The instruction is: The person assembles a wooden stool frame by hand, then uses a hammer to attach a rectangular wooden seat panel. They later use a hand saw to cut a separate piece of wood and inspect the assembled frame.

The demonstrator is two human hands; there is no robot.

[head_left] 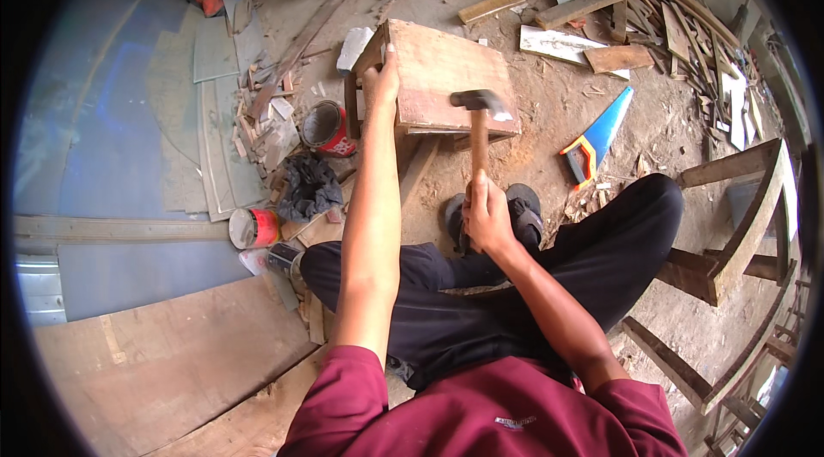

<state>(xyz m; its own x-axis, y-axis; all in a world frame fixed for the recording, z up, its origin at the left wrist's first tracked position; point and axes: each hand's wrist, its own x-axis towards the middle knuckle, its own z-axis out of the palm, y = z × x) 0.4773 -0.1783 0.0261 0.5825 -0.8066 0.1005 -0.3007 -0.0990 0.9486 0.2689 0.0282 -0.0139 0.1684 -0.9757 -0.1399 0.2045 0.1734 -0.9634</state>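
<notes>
A wooden box (446, 71) with a pale, worn top board stands on the ground in front of me. My left hand (384, 84) grips its left edge, the fingers partly hidden behind the board. In my right hand (487, 215) is a hammer (479, 135), held closed around the wooden handle. The dark hammer head shows over the near right part of the box top; whether it touches the board I cannot tell. To the right of the box lies a handsaw (601, 141) with a blue blade and an orange and black handle.
Red paint cans (329, 129) and a crumpled black plastic bag (311, 187) sit left of the box. Scrap wood (609, 15) is heaped at the far right. A wooden frame (730, 255) stands near my right knee. Large sheets (129, 139) lie along the left.
</notes>
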